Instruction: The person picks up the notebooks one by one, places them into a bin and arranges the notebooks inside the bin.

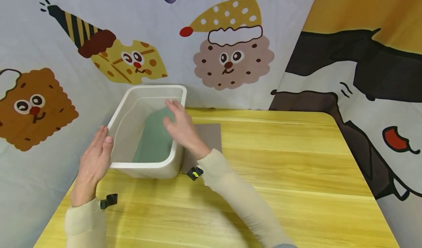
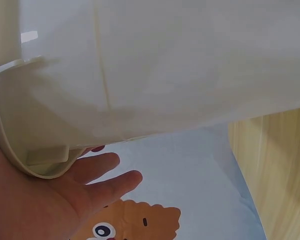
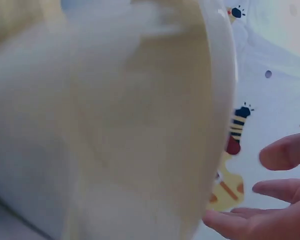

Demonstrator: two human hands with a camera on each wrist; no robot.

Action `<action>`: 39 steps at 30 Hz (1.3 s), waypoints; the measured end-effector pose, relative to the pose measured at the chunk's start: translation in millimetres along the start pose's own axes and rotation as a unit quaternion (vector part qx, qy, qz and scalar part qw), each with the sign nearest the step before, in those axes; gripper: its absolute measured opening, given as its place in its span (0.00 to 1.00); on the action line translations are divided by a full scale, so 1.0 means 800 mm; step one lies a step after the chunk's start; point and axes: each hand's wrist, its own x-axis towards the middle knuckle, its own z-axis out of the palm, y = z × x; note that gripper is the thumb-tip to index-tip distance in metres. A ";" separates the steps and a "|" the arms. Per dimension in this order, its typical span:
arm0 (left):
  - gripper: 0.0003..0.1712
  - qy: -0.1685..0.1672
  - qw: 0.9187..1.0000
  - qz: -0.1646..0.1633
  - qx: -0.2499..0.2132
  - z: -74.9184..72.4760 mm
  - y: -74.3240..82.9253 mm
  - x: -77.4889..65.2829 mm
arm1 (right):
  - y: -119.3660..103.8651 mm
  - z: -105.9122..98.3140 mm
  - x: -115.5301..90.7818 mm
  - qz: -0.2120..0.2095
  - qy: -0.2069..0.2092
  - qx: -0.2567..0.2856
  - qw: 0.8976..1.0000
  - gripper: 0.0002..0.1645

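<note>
Your left hand (image 1: 95,158) is resting against the outside of the white bin (image 1: 141,165), its palm touching the rim and its fingers reaching along the wall without wrapping round it. The bin is standing between your hands on the table (image 1: 280,160), its mouth facing up and a green area (image 1: 156,138) showing at its bottom; whether that is loose, you cannot tell. Your right hand (image 1: 182,127) is hovering at the bin's right rim, fingers relaxed and grasping nothing; whether any finger is touching is unclear. Beneath your right wrist, a grey sheet (image 1: 211,134) is lying just beside the bin. You are probably handling the bin best by bringing your right palm opposite your left, pressing evenly, and watching that the base isn't catching the sheet.
</note>
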 end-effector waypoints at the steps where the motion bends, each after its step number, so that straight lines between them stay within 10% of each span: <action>1: 0.43 0.001 1.000 0.003 0.001 0.001 0.000 0.001 | 0.003 -0.007 -0.003 -0.002 0.010 -0.005 1.000 0.36; 20: 0.40 0.008 1.000 -0.007 0.004 0.002 0.001 0.001 | 0.137 -0.104 -0.066 0.046 -0.035 -0.186 0.981 0.48; 39: 0.40 0.012 1.000 -0.008 0.002 0.004 0.003 -0.001 | 0.216 -0.115 -0.101 0.060 -0.120 -0.427 0.895 0.49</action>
